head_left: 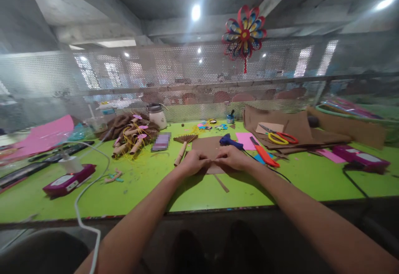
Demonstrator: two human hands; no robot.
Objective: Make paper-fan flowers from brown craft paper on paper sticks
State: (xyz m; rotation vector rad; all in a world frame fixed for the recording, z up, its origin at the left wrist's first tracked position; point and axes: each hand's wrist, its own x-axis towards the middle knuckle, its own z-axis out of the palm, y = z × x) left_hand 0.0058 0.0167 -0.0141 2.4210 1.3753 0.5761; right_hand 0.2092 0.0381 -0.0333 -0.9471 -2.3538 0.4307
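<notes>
A brown paper sheet (203, 143) lies on the green table in front of me. At its near part, my left hand (197, 162) and my right hand (232, 158) meet almost fingertip to fingertip, both pinching the paper. Exactly how the edge sits between the fingertips is too small to make out. Just beyond my right hand rests a dark blue glue gun (230, 141), its cord running to the right. A narrow brown paper strip (222, 183) lies nearer to me. Left of the sheet is a rolled brown paper tube with a pleated fan top (181, 153).
A red box cutter (265, 152), scissors (277, 137) and stacked brown paper (289, 126) are on the right. Leftward lie a phone (161, 141), finished paper rolls with yellow string (134, 141) and a purple power strip (70, 180) with a white cable. A perforated screen stands behind.
</notes>
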